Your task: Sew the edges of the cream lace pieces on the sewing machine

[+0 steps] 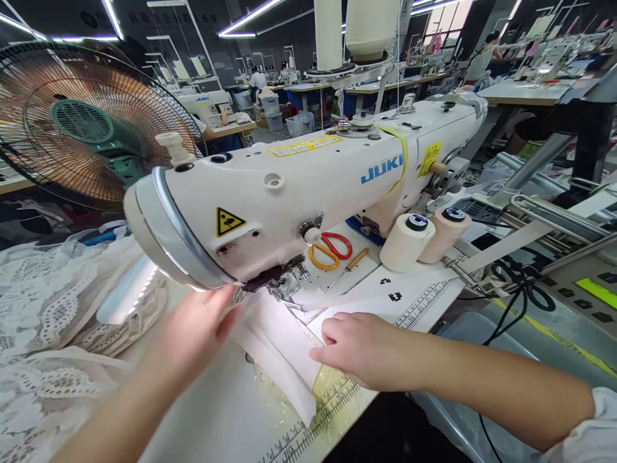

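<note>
A white JUKI sewing machine spans the view, its needle area low over the table. White fabric runs from under the presser foot toward me. My left hand is smeared by motion beside the machine's head end, close to the fabric and a bit of lace; its fingertips are partly hidden. Curled on the table at the fabric's right edge is my right hand, thumb tip against the cloth. Whatever is inside those closed fingers is hidden. Printed ruler markings run along the table's near edge.
White lace cloth is heaped at left. Yellow-and-red-handled scissors, a wooden-handled tool and thread cones sit behind the needle area. A large fan stands at far left, a control panel at right.
</note>
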`<state>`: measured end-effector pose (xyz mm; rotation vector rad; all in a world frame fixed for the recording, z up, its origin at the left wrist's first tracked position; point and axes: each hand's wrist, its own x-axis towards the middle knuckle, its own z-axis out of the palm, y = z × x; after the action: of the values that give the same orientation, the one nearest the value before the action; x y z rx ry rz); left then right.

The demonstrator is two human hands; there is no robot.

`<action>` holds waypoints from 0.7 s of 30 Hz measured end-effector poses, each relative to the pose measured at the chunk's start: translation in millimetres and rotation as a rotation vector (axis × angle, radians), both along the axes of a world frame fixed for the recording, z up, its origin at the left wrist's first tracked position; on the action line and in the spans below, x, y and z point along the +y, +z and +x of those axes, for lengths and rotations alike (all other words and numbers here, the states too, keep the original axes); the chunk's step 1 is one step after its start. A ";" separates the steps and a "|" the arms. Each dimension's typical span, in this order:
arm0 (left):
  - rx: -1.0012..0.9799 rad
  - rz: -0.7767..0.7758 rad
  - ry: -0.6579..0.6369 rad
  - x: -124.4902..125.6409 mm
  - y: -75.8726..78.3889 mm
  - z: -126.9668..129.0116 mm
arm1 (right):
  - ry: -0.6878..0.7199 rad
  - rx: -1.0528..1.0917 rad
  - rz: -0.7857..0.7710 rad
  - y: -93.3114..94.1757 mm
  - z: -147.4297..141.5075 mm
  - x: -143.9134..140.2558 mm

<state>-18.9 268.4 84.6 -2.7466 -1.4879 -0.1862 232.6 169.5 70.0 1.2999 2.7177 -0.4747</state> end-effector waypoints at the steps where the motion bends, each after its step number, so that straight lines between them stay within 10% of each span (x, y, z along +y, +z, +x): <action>1: -0.049 0.063 -0.146 -16.0 -6.4 7.5 | 0.000 -0.002 -0.005 -0.2 -0.5 0.2; 4: -0.119 0.053 -0.464 -58.4 -28.9 26.4 | -0.006 0.024 0.022 -4.3 -1.1 -0.4; 9: -0.083 0.091 -0.501 -82.7 -49.5 35.2 | -0.009 0.066 0.082 -12.1 -2.6 -0.8; 21: 0.006 0.278 -0.545 -68.8 -31.7 28.4 | -0.013 -0.031 0.065 -5.1 -15.1 20.4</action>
<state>9.4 199.6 52.9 -2.8297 -0.6166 -0.3546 217.5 189.9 64.9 1.3293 2.7225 -0.3677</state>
